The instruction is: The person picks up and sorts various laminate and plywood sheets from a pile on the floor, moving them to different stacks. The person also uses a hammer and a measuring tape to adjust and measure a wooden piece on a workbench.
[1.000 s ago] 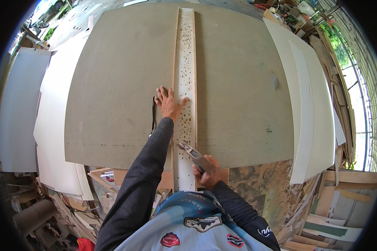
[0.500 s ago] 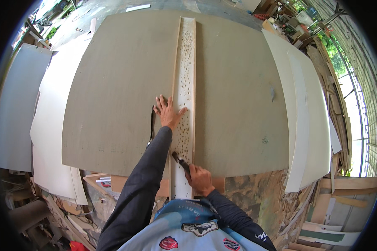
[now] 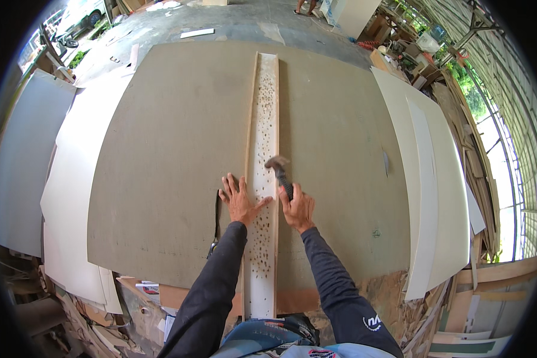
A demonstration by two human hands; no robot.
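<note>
A long white board (image 3: 262, 137) with wooden edge strips and many brown spots lies lengthwise on a large grey-brown panel (image 3: 173, 131). My left hand (image 3: 241, 204) rests open across its left strip, fingers spread, thumb reaching over the white face. In my right hand (image 3: 298, 209) is a claw hammer (image 3: 284, 179), gripped by its dark handle. The slightly blurred hammer head is over the board's right side, ahead of my left hand; whether it touches cannot be made out. A black strap (image 3: 216, 218) with a metal end lies left of my left wrist.
White sheets (image 3: 80, 173) lie at the left, and more pale sheets (image 3: 438, 173) at the right. Wood offcuts (image 3: 480, 161) are stacked along the right wall. Scraps lie below the panel's near edge. Far off, a person's legs (image 3: 305, 9) show beside a white box-like piece.
My right hand has carried the hammer forward along the board, from near my body to beyond my left hand. My left hand keeps its place. The view has tilted up, showing more floor.
</note>
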